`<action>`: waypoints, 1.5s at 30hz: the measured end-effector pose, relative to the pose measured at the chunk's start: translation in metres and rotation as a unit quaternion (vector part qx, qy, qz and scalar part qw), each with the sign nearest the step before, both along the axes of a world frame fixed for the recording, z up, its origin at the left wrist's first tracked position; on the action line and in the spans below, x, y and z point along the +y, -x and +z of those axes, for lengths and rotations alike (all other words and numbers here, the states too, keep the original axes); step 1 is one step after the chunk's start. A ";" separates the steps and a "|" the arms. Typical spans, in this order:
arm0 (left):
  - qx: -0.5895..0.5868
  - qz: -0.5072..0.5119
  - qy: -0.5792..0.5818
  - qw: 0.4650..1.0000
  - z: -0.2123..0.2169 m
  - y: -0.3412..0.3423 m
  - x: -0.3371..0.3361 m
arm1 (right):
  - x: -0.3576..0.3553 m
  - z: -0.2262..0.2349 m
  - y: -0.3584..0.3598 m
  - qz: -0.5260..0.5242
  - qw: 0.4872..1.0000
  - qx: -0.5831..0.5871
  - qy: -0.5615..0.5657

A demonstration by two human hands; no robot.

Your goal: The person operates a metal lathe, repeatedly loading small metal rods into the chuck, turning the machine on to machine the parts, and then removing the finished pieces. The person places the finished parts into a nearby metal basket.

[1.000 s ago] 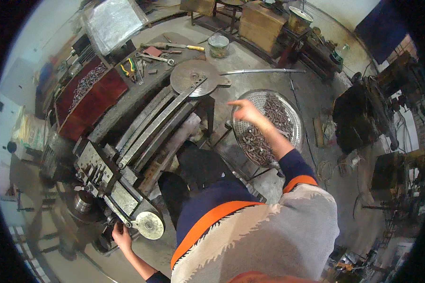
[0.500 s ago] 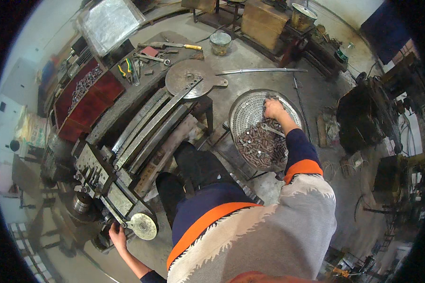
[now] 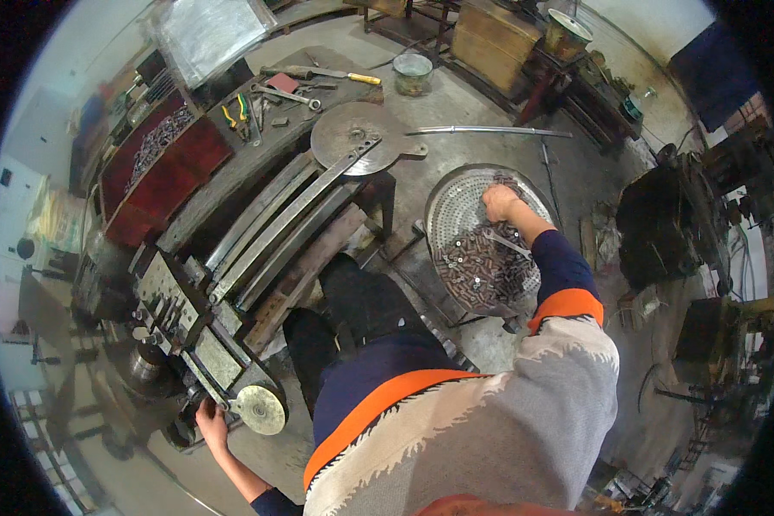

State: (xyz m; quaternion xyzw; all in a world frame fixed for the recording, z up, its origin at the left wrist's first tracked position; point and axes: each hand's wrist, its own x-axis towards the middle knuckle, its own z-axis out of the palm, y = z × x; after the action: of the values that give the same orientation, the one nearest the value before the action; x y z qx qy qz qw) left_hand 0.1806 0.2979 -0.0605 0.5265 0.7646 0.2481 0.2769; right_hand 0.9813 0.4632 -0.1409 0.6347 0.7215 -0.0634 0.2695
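My right hand (image 3: 501, 205) is over the far part of a round perforated metal tray (image 3: 453, 199), its fingers curled in. What they hold, if anything, is hidden. Many small brownish metal cylinders (image 3: 477, 262) are heaped in the tray's near part, and a few lie beyond my fingers. An open-ended wrench (image 3: 509, 241) rests on the heap. At the lower left, my left hand (image 3: 211, 423) is closed at a dark part of the bench machine (image 3: 219, 357), beside its pale round disc (image 3: 260, 409). The machine hides what those fingertips grip.
A long bar (image 3: 297, 219) runs from the machine to a large round plate (image 3: 357, 138) with a rod (image 3: 490, 131) extending right. On the bench lie pliers (image 3: 242, 110), a wrench (image 3: 288, 96) and a red bin (image 3: 168, 185) of metal pieces. A bucket (image 3: 413, 76) stands on the floor.
My right hand has drawn back slightly toward me from the pieces at the tray's far side, its fingers now more curled. My left hand stays at the machine. The whole view has shifted a little.
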 end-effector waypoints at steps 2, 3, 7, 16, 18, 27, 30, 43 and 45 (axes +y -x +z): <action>-0.015 0.009 0.001 1.000 0.002 -0.002 -0.001 | 0.002 0.002 0.003 -0.017 1.000 0.021 0.009; 0.028 0.017 -0.006 0.999 0.003 -0.005 -0.003 | 0.002 0.003 0.004 -0.013 1.000 0.028 0.002; 0.069 0.021 0.013 0.997 0.018 -0.019 0.000 | -0.005 -0.004 0.009 -0.047 0.997 0.042 -0.039; 0.050 0.005 0.002 0.999 0.016 -0.015 0.000 | -0.006 0.000 0.033 -0.041 0.999 -0.001 -0.012; 0.037 -0.003 -0.008 0.999 0.009 -0.008 0.000 | -0.003 -0.010 0.029 -0.104 0.994 0.037 -0.008; 0.013 -0.016 -0.052 0.998 0.004 -0.007 0.003 | -0.008 -0.009 0.041 -0.114 0.992 0.049 -0.034; 0.060 -0.016 -0.034 0.997 0.007 -0.004 -0.002 | -0.018 0.004 0.050 -0.122 0.989 0.069 -0.045; 0.078 0.007 0.011 0.997 0.044 -0.020 -0.021 | -0.021 0.009 0.077 -0.096 0.995 -0.003 0.023; 0.121 0.002 -0.011 0.993 0.049 -0.017 -0.027 | -0.021 0.011 0.076 -0.133 0.991 0.019 -0.025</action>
State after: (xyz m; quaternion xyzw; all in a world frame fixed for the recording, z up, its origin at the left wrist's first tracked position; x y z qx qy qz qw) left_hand 0.1976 0.2705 -0.0119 0.5539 0.7909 0.1917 0.1759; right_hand 0.9057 0.4417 -0.1296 0.7304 0.6366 -0.0930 0.2294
